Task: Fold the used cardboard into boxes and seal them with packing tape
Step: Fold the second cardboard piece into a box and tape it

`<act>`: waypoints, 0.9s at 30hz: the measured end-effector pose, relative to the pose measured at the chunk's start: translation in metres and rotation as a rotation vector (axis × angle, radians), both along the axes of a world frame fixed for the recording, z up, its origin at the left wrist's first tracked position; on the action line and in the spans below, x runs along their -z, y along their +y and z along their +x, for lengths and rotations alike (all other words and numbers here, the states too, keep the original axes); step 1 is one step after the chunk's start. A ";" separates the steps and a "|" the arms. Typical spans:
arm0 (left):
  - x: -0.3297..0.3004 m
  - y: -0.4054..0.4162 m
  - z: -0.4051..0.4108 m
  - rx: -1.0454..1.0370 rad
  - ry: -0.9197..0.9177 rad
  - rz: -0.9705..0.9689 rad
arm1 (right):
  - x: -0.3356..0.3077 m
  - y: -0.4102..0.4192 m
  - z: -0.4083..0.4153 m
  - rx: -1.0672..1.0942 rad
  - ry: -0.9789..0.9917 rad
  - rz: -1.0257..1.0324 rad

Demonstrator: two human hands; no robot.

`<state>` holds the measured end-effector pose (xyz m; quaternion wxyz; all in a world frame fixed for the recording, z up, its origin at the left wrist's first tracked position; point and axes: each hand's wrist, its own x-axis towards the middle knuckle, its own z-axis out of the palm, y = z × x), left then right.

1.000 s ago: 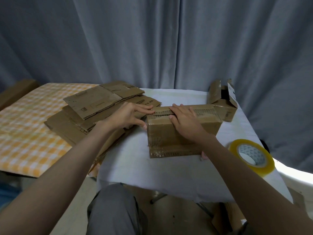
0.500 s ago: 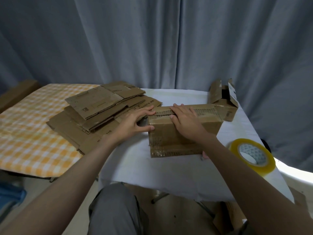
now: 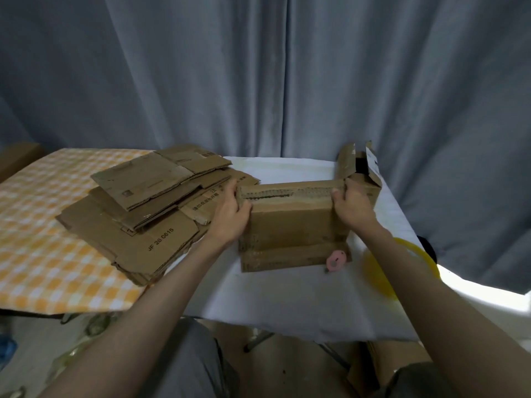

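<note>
Both hands clamp the folded brown cardboard box [image 3: 290, 222], left hand [image 3: 231, 216] and right hand [image 3: 352, 209] at its ends; sealing likely follows, needing the yellow tape roll [image 3: 382, 271] at the table's right edge.

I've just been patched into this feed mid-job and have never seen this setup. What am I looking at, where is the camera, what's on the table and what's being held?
There is no machine here: a person works with two bare hands. The single picture comes from a camera worn on the head, looking forward and down, so the arms reach in from below. The left hand and right hand grip the two ends of a folded cardboard box on the white table. To the left lies a stack of flattened cardboard, partly on an orange checked cloth. Behind the held box stands a smaller open box. Near the right forearm are a small pink cutter and a yellow tape roll, partly hidden.
</note>
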<state>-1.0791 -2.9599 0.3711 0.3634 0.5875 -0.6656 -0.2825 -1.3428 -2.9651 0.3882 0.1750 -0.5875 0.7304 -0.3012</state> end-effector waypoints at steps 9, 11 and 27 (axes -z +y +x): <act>0.004 -0.009 -0.023 -0.147 0.206 0.183 | 0.010 0.003 -0.008 0.014 -0.456 -0.011; 0.004 -0.009 -0.020 -0.120 0.192 0.156 | 0.009 0.005 -0.007 0.019 -0.500 -0.025; -0.042 0.001 0.004 -0.224 0.479 -0.169 | -0.023 0.032 0.000 0.037 -0.824 -0.364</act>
